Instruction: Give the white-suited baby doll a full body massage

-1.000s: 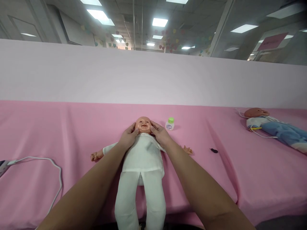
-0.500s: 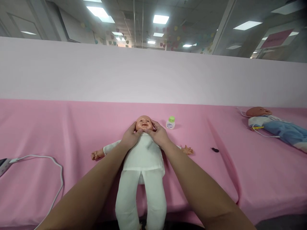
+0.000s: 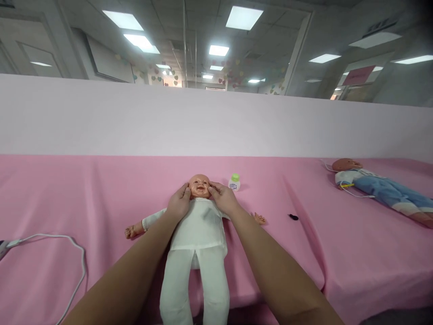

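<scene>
though the small bottle (image 3: 234, 182) has a white label with some blue print on it, the words are too tiny to read, and its cap is green

the baby doll (image 3: 198, 225) lies on its back on the pink cloth (image 3: 67, 198), right in front of the person. its head is between the two hands. the left hand (image 3: 178, 204) rests on one side of the doll's face and the right hand (image 3: 223, 197) rests on the other side. the fingers are loose and spread, not made into fists, and the thumbs press on the doll's cheeks by its mouth. the palms lie over the doll's shoulders

the doll's long way runs from near to far. its head points away from the person, toward the pale wall (image 3: 216, 122), and its white legs point back at the person. its arms stick out to each side. its face looks up

the bottle stands just beside the right hand. a little black thing (image 3: 293, 217) lies farther right. a second doll (image 3: 375, 189) in blue lies well apart at the right. a white cord (image 3: 72, 246) curls at the left
</scene>
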